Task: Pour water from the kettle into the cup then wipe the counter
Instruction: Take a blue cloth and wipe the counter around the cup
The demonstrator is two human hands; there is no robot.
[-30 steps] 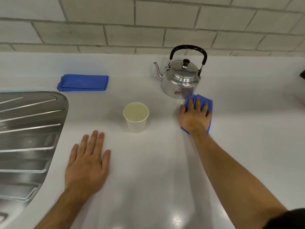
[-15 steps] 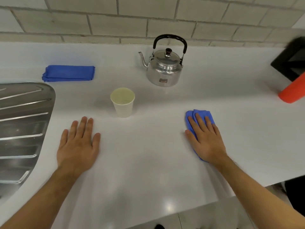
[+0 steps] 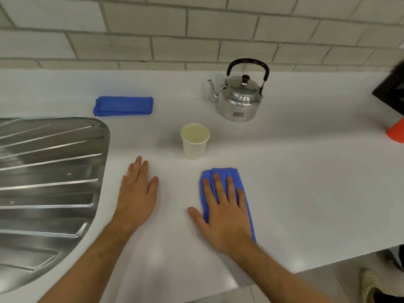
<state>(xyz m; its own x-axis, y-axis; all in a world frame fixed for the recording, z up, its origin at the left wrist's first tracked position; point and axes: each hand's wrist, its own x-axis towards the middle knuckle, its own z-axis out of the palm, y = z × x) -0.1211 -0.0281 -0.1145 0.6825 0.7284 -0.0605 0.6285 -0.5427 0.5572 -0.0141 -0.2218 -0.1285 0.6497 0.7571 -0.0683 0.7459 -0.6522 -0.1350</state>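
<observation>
Right hand (image 3: 227,212): flat, fingers spread, pressing a folded blue cloth (image 3: 241,182) onto the counter (image 3: 306,182); it grips nothing, only bears down. Left hand (image 3: 136,193): flat and empty, palm down on bare counter, apparently bracing.

Landmark: cup (image 3: 194,141). It stands upright and looks filled. The cloth lies just in front of it and slightly right, long axis running fore and aft, far edge near the cup base but apart from it. The left hand lies in front and to the left. The kettle (image 3: 239,99) stands upright behind the cup to the right.

Judgement: pouring done, wiping under way. The right hand is nearer the cup; a forward stroke risks striking it. A second folded cloth (image 3: 123,106) lies behind the cup to the left.
</observation>
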